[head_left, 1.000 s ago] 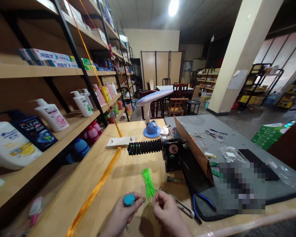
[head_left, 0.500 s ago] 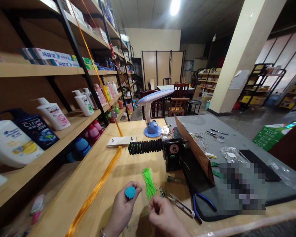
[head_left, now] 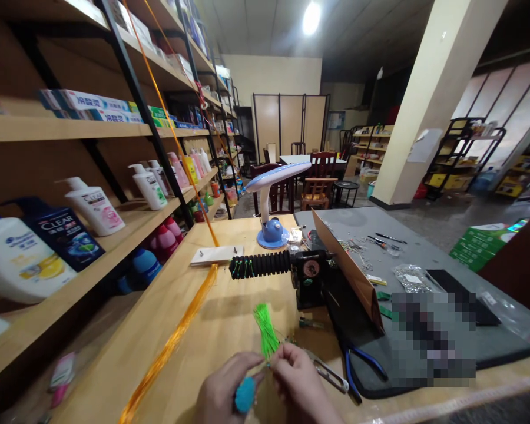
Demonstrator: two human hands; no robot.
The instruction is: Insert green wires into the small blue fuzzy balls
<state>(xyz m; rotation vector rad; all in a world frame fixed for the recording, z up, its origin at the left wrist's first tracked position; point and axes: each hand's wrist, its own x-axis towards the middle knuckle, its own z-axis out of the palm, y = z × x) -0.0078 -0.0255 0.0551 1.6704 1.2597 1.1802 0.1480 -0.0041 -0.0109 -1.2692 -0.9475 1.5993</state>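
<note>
My left hand (head_left: 229, 386) is closed around a blue ribbed object (head_left: 245, 394) at the bottom centre, its finger and thumb tips close to the other hand. My right hand (head_left: 298, 374) is pinched at a tiny item or thread between the two hands, too small to name. Just beyond the fingertips lies a bundle of bright green strands (head_left: 265, 330). Small beads, partly hidden, sit beside it. Thread snips (head_left: 331, 374) lie right of my right hand, with blue-handled pliers (head_left: 357, 371) beyond them.
A black ribbed roller (head_left: 262, 264) on a machine stands behind the hands. Orange threads (head_left: 176, 333) run along the left of the table. Farther off are a blue lamp (head_left: 271, 229) and an upright cardboard sheet (head_left: 347, 265). Shelves with bottles flank the left.
My left hand has moved right and turned, with the blue object lower. My right hand has risen slightly, and the two hands' fingertips now come together near the green bundle.
</note>
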